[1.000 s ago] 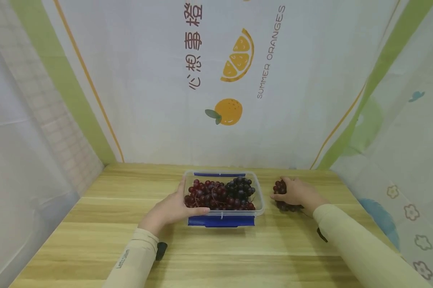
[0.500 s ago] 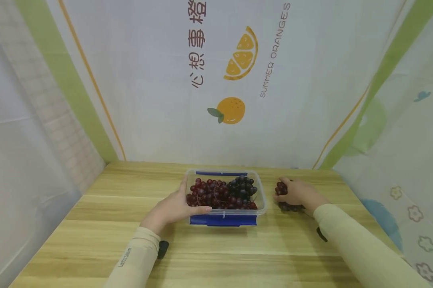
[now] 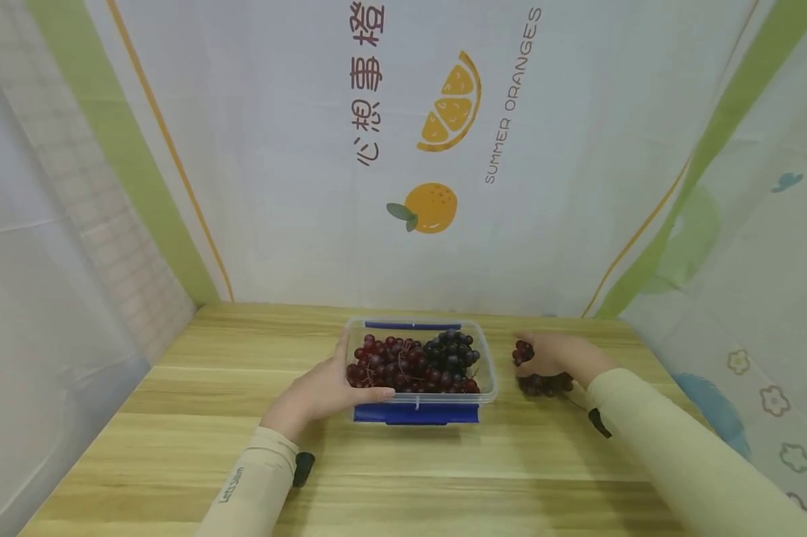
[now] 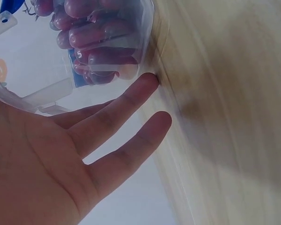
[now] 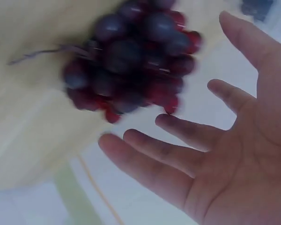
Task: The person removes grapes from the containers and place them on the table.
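Note:
A clear plastic food container (image 3: 444, 398) with blue side latches stands on the table, holding red grapes (image 3: 386, 363) and a darker bunch of grapes (image 3: 452, 353). My left hand (image 3: 318, 389) rests at its left side, thumb along the front rim. In the left wrist view, straight spread fingers (image 4: 126, 103) lie beside the clear wall. Right of the container, my right hand (image 3: 556, 356) hovers over another bunch of dark red grapes (image 3: 543, 385), partly hiding it. The right wrist view shows spread fingers (image 5: 152, 164) apart from this bunch, whose thin stem trails out.
The wooden table (image 3: 403, 485) runs up to a white curtain (image 3: 296, 224) printed with oranges at the back. More hanging cloth (image 3: 746, 298) encloses the right side, and another sheet (image 3: 54, 261) the left.
My right hand has lifted and loosened slightly off the loose grapes, so more of the bunch shows. The left hand and the container stay in place.

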{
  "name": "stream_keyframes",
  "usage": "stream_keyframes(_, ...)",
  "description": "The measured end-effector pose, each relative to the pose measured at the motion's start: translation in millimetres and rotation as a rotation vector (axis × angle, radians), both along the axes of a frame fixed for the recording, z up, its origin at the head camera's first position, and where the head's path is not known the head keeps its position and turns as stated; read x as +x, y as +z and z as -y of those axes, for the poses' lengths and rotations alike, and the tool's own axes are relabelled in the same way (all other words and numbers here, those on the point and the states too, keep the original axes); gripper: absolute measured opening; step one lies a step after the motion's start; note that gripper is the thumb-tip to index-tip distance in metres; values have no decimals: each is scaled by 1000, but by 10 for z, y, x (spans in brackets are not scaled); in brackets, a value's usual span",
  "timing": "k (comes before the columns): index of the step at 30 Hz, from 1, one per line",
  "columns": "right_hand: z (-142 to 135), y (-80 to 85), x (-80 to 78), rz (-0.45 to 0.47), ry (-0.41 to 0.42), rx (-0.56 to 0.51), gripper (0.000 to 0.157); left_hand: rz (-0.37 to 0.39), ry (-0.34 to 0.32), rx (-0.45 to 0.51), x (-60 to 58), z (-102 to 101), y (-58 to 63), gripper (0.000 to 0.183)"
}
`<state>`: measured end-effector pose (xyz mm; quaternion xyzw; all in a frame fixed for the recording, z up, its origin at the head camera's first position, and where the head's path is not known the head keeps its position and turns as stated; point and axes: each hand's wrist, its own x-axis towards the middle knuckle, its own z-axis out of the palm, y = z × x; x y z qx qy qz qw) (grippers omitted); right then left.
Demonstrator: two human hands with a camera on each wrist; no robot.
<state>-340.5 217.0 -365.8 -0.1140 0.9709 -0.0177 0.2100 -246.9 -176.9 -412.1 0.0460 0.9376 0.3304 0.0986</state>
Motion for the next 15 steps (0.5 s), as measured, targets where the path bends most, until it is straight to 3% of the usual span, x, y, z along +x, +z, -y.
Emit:
stream_keyframes(8, 298, 382, 66, -81, 89, -21, 82, -2, 5, -5, -5, -5, -17, 149)
stream_keyframes(15, 545, 607, 127, -127, 172, -16, 81, -7, 13, -10, -23, -15, -31, 148)
